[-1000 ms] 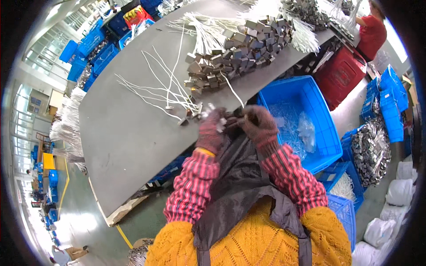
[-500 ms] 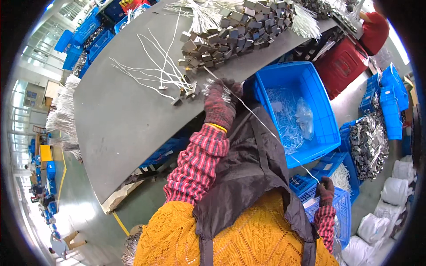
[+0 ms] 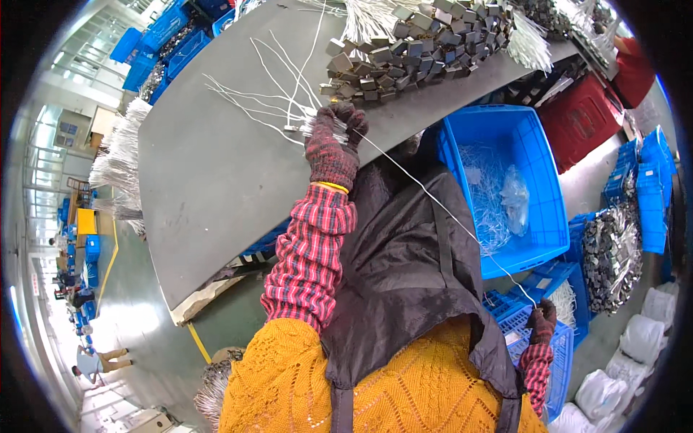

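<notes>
A long thin white wire [image 3: 441,203] runs slantwise across my dark apron from one hand to the other. My left hand [image 3: 334,148], in a dark knitted glove, is closed around its upper end at the table's near edge; the fingers hide what else may be in the grip. Far to the lower right, beside a blue crate, my gloved right hand [image 3: 543,322] is closed on the wire's other end. Several loose white wires [image 3: 253,97] fan out over the grey table [image 3: 209,166], their near ends beside my left hand. Just beyond lies a pile of dark rectangular blocks [image 3: 404,61] with white wires.
To the right of the table stands a blue bin [image 3: 552,195] holding wire scraps and a clear plastic bag. A red container [image 3: 581,115] is behind it. More blue crates [image 3: 556,361] and white sacks [image 3: 642,321] line the right. Two people are farther off.
The view has shifted, with the table and bins now farther right. My left hand has moved left across the table edge, covering the small dark wire ends. Both hands still hold the wire.
</notes>
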`<state>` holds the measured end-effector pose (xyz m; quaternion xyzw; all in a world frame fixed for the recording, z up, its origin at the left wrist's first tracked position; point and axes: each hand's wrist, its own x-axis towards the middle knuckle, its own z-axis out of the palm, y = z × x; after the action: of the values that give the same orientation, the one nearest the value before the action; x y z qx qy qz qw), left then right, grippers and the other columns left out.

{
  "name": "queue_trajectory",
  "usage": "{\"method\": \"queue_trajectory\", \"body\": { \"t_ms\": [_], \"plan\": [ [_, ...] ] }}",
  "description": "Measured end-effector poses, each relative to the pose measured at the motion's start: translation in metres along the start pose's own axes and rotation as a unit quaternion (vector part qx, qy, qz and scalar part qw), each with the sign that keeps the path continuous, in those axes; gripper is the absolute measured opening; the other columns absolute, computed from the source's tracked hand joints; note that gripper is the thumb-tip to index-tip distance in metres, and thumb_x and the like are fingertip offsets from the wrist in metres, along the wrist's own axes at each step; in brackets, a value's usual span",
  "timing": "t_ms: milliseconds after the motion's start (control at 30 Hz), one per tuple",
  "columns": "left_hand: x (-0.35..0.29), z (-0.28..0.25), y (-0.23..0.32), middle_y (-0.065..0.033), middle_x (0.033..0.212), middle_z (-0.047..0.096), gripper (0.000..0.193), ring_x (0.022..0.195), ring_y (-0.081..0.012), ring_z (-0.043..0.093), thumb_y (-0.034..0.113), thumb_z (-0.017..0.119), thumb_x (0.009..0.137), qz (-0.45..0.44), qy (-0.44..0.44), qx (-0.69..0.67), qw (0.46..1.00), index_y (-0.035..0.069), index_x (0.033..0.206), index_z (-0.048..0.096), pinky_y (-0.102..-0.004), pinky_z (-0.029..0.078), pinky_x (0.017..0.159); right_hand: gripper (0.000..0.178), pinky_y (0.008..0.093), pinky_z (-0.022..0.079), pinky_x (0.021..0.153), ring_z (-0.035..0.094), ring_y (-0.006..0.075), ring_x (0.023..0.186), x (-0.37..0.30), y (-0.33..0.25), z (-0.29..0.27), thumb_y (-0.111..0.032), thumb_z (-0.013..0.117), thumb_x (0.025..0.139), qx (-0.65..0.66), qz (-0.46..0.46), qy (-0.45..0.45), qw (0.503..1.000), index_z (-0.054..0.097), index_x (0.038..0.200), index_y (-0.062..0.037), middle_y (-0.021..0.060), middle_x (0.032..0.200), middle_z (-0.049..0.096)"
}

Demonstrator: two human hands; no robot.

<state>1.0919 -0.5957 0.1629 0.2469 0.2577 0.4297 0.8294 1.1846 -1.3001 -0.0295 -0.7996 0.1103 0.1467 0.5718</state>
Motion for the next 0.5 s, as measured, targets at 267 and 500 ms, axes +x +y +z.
{"method": "queue_trajectory", "body": {
  "t_ms": [267, 500],
  "plan": [
    [-0.025, -0.002, -0.012, -0.0131, 0.095, 0.069, 0.024, 0.084, -0.0316, 0.069, 0.026, 0.062, 0.096, -0.035, -0.093, 0.019, 0.995, 0.004, 0.104, 0.064, -0.0486, 0.060, 0.077, 0.036, 0.0251, 0.042, 0.047, 0.052, 0.0103, 0.056, -0.008, -0.061, 0.074, -0.011, 0.065, 0.084, 0.006, -0.010, -0.095, 0.995, 0.060, 0.119, -0.0086, 0.0019, 0.088, 0.061],
    [-0.037, -0.008, -0.012, -0.0102, 0.093, 0.068, 0.016, 0.087, -0.0254, 0.067, 0.016, 0.065, 0.093, 0.125, -0.146, 0.261, 0.946, 0.001, 0.100, 0.063, -0.0396, 0.056, 0.074, 0.026, 0.0260, 0.042, 0.049, 0.052, 0.0085, 0.059, -0.003, -0.140, 0.275, -0.014, 0.068, 0.085, 0.002, -0.206, -0.187, 0.961, 0.068, 0.110, -0.0072, -0.0002, 0.079, 0.062]
  ]
}}
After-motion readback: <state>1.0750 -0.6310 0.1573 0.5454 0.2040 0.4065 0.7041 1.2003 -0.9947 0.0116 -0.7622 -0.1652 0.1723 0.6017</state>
